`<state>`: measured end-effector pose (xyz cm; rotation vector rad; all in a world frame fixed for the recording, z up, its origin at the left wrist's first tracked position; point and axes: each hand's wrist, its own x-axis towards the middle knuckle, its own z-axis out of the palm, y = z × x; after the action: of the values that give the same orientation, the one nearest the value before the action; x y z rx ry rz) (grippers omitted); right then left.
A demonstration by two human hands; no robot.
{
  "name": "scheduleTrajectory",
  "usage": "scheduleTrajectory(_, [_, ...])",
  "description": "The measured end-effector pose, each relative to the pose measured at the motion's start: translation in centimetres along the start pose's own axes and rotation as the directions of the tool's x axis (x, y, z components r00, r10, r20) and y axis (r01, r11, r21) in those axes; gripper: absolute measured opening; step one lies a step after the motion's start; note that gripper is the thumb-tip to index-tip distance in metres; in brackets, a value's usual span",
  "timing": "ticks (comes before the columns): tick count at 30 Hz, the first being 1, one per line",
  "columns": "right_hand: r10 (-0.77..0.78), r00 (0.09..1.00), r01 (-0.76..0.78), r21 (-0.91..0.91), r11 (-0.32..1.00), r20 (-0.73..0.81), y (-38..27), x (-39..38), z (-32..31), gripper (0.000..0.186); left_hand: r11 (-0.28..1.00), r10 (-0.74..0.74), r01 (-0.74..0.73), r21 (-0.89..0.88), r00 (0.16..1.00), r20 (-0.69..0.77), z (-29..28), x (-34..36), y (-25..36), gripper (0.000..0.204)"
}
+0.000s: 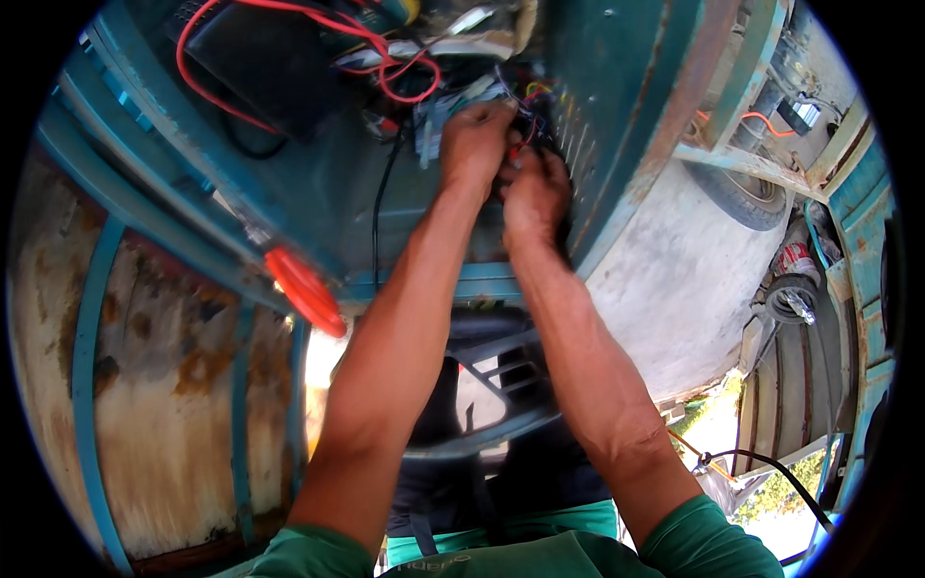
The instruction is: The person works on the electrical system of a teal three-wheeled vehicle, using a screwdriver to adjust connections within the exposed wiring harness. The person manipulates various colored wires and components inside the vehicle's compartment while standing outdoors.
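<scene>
The left hand (474, 144) was raised into the teal-painted metal body panel (617, 87), knuckles toward the camera, its fingers curled together into a tangle of thin coloured wires (525, 101) at about twelve o'clock in the view. Whether those fingers actually pinched a wire could not be told, since the fingertips were buried in the bundle. The right hand (533, 193) sat just beside it, at four o'clock from the left hand and touching it, fingers likewise bent inward on the same wires; something small and red showed between the two hands, too small to identify.

At eleven o'clock from the hands lay a flat black box-shaped unit (265, 63), with looping red cables (405, 72) running across it and toward the wire tangle. A thin black cable (378, 207) hung down from the tangle toward six o'clock. At eight o'clock from the hands, a screwdriver with a red-orange plastic handle (306, 289) lay on a teal ledge. Below the forearms, a dark plastic chair back (501, 385) showed. Far off at three o'clock, a worn black rubber tyre (742, 197) rested against rusted teal framing.
</scene>
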<state>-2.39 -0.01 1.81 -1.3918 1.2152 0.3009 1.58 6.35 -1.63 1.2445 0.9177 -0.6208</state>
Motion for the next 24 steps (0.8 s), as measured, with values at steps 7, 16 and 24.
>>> scheduleTrajectory(7, [-0.027,1.0,0.026,-0.098,0.995,-0.006,0.4,0.4,-0.2,0.024,0.997,-0.068,0.067,-0.034,0.997,-0.036,0.9,1.2,0.7,0.019])
scheduleTrajectory(16, [-0.034,0.999,0.032,-0.097,0.995,-0.022,0.2,0.3,-0.1,0.024,0.996,-0.086,0.083,0.029,0.987,0.135,1.0,0.3,2.0,0.026])
scheduleTrajectory(24, [-0.067,0.998,0.064,-0.132,0.989,-0.018,0.6,0.4,-0.1,0.03,0.999,-0.044,0.047,-0.022,0.992,0.115,0.7,0.3,1.0,0.018])
